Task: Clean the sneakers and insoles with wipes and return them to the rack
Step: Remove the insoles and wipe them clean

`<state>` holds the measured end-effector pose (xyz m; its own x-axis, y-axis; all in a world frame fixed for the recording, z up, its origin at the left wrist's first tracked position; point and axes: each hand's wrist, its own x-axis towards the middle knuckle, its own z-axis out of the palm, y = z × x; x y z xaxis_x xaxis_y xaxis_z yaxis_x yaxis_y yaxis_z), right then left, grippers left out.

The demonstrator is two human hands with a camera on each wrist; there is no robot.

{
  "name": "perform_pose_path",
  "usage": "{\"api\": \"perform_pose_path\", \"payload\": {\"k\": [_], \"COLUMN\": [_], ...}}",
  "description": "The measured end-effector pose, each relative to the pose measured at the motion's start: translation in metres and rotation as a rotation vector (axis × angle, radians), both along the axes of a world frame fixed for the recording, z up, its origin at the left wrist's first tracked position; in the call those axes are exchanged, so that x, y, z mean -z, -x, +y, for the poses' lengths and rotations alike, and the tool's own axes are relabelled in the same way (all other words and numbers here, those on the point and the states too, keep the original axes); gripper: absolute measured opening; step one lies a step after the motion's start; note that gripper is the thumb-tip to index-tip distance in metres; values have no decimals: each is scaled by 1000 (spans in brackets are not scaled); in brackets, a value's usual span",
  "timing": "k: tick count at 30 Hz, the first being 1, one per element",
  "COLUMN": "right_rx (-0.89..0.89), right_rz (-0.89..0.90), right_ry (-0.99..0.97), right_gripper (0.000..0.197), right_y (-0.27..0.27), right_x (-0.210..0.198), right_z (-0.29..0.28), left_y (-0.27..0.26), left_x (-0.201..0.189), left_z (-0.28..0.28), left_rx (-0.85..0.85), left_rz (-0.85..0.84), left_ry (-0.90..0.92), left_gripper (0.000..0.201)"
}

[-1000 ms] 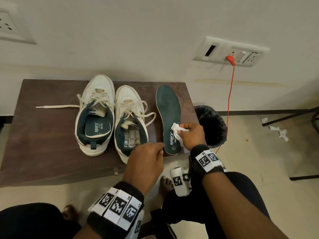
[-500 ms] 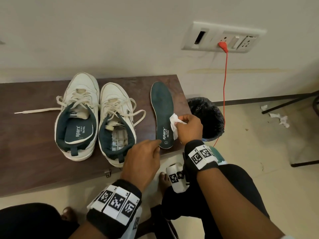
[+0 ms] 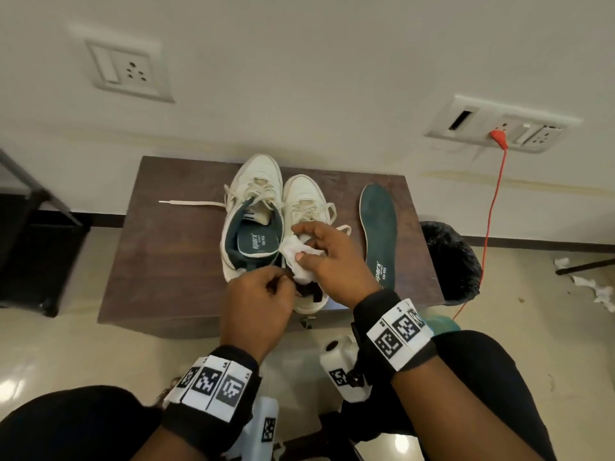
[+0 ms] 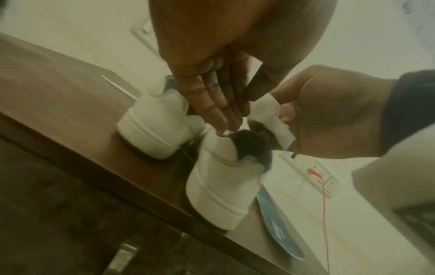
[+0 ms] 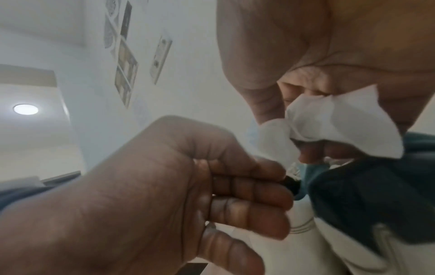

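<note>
Two white sneakers stand side by side on a brown table [image 3: 166,261]. The left sneaker [image 3: 253,207] has its green insole inside. My left hand [image 3: 283,279] pinches the heel collar of the right sneaker [image 3: 304,197], whose heel [image 4: 223,186] sits at the table's front edge. Right above that shoe's opening, my right hand [image 3: 299,244] grips a crumpled white wipe [image 3: 301,271]; the wipe [image 5: 341,121] hangs from thumb and fingers. A loose green insole [image 3: 379,234] lies flat to the right of the shoes, untouched.
A black-lined bin [image 3: 449,261] stands off the table's right end, with a red cable [image 3: 492,211] running down from the wall socket. A white bottle [image 3: 336,361] sits on the floor by my knees. Crumpled paper [image 3: 595,287] lies far right; a dark rack [image 3: 33,254] stands at left.
Both hands left the loose insole and moved left to the right sneaker. The right hand carried the wipe along; the left hand now pinches the shoe's heel.
</note>
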<state>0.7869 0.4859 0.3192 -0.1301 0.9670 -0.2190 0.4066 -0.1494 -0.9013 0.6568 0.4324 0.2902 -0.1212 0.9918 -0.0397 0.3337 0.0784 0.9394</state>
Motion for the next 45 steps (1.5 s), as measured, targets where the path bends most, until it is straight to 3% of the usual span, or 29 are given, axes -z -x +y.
{"api": "perform_pose_path", "payload": {"k": [5,10,14,19,37,41,45], "right_rx": [-123,-138,-145,-19,-75,-126,-159], "right_rz": [-163,-327,-313,-264,-2,46,83], "right_ry": [11,-14,-99,-191,-106,-141,-163], "right_gripper": [45,44,24,30,36,30,24], "right_y": [28,39,42,43,-7,-14,-23], "right_x": [-1,2,13,14,-52,-71,-82], "right_z": [2,6,4,-8,-91,-103,-111], "left_y": [39,46,41,35,25,22,19], "left_x": [15,16,16,20,15,-3,-24], "left_z": [-4,1,4,5,6,6,-1], "left_rx": [-90,-66,6,23,-117,-198,-241], "left_rz": [-6,-11,14,22,-353,-627,-828], "left_ry": [95,98,80,100,237,332,285], "left_gripper": [16,18,17,22,26,30,40]}}
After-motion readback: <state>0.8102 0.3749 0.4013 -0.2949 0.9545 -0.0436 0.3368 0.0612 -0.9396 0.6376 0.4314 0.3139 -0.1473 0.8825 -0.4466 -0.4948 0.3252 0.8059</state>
